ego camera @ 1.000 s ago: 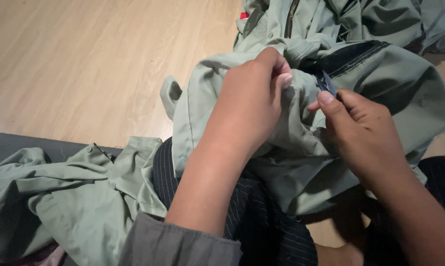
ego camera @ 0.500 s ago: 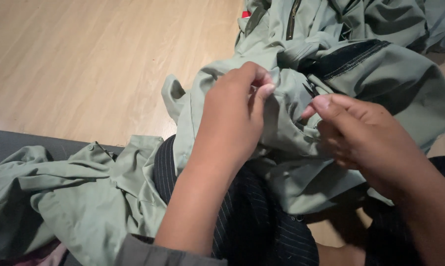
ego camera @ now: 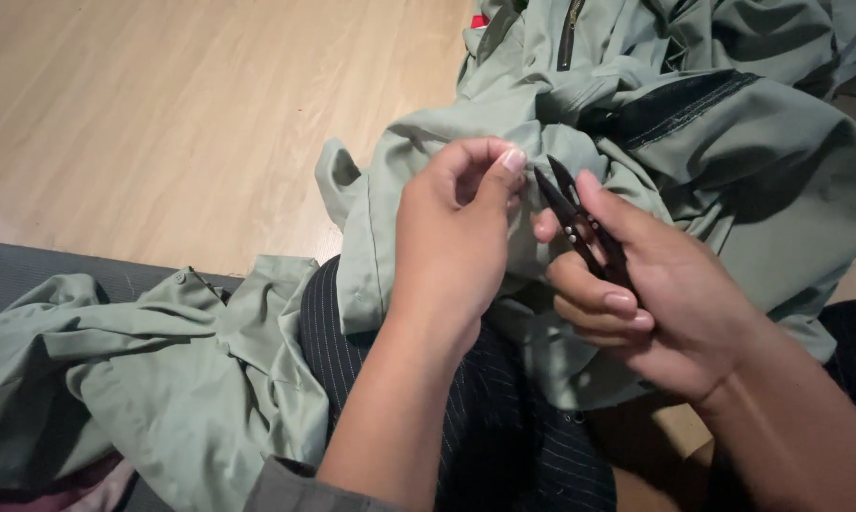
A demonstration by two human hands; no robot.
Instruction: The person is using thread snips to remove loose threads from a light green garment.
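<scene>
Head view: left hand [ego camera: 451, 242] pinches green garment [ego camera: 731, 142]; right hand [ego camera: 655, 284] grip closed around black snips [ego camera: 579, 223], blades parted

the garment [ego camera: 731, 161] lies over the person's lap, with the left hand [ego camera: 451, 246] on its fold and the right hand [ego camera: 655, 294] just right of it, the thread snips [ego camera: 579, 223] between them. a second garment [ego camera: 143, 379] lies to the left, the floor [ego camera: 162, 114] beyond both.
</scene>
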